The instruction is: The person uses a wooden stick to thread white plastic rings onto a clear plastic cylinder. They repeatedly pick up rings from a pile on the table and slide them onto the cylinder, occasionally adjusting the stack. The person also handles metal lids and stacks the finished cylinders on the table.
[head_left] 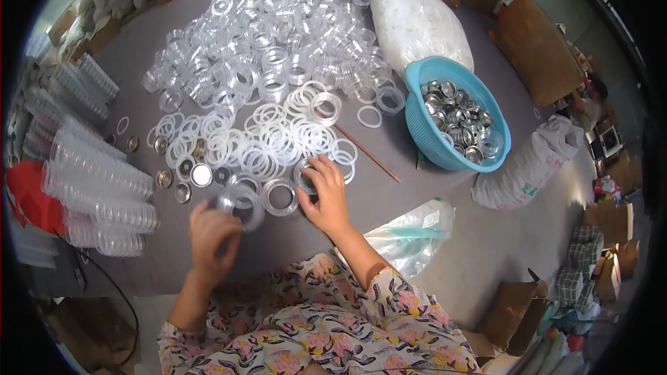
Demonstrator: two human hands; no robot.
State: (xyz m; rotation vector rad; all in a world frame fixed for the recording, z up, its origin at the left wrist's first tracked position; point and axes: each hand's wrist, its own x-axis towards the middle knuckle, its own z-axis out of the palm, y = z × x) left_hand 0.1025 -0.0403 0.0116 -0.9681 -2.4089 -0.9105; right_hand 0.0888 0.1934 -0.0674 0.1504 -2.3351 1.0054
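Observation:
My right hand (326, 196) curls its fingers over the edge of a clear plastic ring (300, 175) on the table. Beside it, another clear ring (279, 198) lies flat. My left hand (214, 242) is smeared by motion; its fingers look curled in, but what they hold is not clear. At its fingertips is a blurred shiny round piece (224, 202), next to a blurred clear ring (248, 217). Just beyond my hands lie a bright round metal cap (201, 175), several smaller metal caps (164, 178) and a spread of flat white rings (258, 158).
A large heap of clear plastic rings (236, 48) covers the far table. A thin brown stick (368, 154) lies right of the white rings. At right, a blue basket (424, 125) holds metal caps, near a full plastic bag (420, 24). Stacked clear plastic pieces (104, 184) line the left.

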